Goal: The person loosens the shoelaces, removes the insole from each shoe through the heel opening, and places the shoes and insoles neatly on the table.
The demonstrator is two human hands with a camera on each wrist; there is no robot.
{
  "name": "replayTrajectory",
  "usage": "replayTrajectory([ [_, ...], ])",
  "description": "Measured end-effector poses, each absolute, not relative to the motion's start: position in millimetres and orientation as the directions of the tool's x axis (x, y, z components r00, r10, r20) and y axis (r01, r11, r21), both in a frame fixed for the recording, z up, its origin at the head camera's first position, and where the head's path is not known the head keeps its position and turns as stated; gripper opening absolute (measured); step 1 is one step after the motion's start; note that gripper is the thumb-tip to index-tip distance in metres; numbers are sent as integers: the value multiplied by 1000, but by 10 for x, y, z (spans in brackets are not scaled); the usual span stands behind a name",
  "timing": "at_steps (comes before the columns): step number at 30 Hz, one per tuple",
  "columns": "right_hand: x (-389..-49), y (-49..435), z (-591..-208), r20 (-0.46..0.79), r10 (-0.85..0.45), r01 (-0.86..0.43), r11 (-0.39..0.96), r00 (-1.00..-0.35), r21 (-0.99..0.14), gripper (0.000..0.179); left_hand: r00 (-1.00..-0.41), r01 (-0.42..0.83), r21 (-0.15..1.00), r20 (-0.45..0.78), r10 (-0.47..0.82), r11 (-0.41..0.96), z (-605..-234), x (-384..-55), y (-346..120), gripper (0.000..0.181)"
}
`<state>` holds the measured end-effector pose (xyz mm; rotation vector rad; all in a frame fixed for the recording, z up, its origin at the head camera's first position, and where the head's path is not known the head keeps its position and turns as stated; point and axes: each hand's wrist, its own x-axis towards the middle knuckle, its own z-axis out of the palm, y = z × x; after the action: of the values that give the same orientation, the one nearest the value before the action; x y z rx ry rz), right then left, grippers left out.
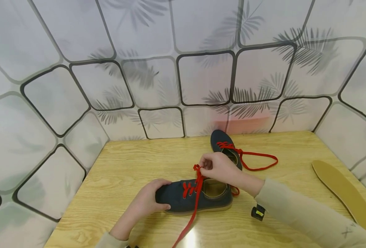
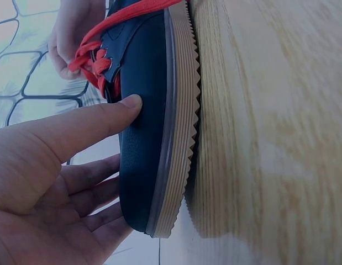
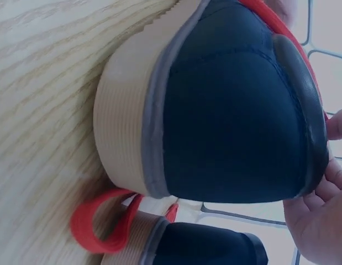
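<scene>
A navy shoe [image 1: 176, 198] with a tan ribbed sole stands on the table, its toe to the left. My left hand [image 1: 149, 199] grips the toe; in the left wrist view the thumb [image 2: 118, 113] presses one side while the fingers reach round the other. Above the shoe's tongue, my right hand [image 1: 218, 167] pinches a red shoelace [image 1: 198, 174] between thumb and fingertips. One long lace end trails over the shoe's near side toward the table's front. Lower lace rows run through the eyelets. The right wrist view shows the shoe's heel [image 3: 231, 127] close up.
Behind my right hand lies a second navy shoe [image 1: 218, 138], its red lace looped out to the right. A tan insole-shaped piece [image 1: 344, 193] lies at the right. A small black object [image 1: 258, 212] shows by the right sleeve. Patterned curtains [image 1: 152, 86] surround the wooden table [image 1: 130, 162].
</scene>
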<state>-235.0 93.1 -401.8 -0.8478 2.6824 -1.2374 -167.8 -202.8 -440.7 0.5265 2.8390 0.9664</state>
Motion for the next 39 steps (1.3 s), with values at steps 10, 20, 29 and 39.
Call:
replayTrajectory([
  [10,-2393,960,-4019,200,-680,-604,428,-705,-673,24,-936,292,603,22,351,742,-4413,-1674,-2028,71],
  [20,-2377,1019,-4011,185,-801,-699,354,-569,-621,15,-938,273,617,1,346,738,-4412,-1678,-2019,71],
  [29,-2390,1046,-4023,144,-803,-681,378,-578,-627,11,-934,277,624,-3,357,731,-4400,-1669,-2014,70],
  [39,-2455,1106,-4067,125,-724,-575,416,-678,-705,6,-937,272,626,-1,350,731,-4390,-1676,-2011,71],
])
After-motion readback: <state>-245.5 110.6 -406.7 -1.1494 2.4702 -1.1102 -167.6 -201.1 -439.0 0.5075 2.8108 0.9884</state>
